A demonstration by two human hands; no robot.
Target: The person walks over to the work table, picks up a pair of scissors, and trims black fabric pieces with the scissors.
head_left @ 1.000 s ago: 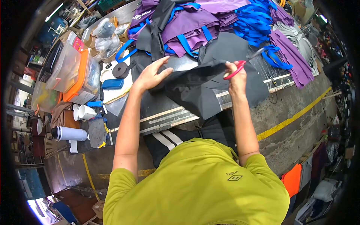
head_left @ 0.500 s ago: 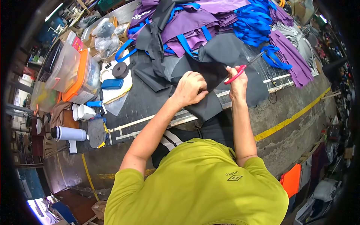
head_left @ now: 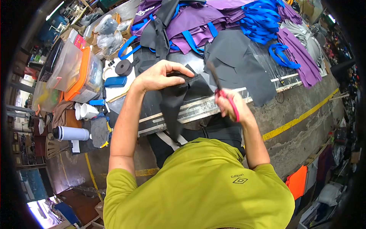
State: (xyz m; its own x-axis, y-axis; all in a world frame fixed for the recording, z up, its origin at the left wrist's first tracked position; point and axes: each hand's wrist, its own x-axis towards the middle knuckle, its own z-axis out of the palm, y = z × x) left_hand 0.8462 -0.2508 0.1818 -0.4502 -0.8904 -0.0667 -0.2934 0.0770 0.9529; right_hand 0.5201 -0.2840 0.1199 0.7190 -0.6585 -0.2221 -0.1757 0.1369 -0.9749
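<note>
Bordering concrete floor [head_left: 297,133], the cluttered table [head_left: 150,101] fronts left grip [head_left: 160,76] pinching fabric [head_left: 171,104], right grip [head_left: 233,105] clutching scissors [head_left: 219,92].

Got one left hand [head_left: 156,77], one right hand [head_left: 234,104], one pair of scissors [head_left: 220,92], two cups [head_left: 89,111], one bottle [head_left: 74,133], one blue case [head_left: 115,81] and one black roll [head_left: 128,66]. Purple pieces [head_left: 198,23]: lots, too overlapped to count. Blue straps [head_left: 261,21], same deal. Dark cloth [head_left: 172,105], honestly can't tell how many.
</note>
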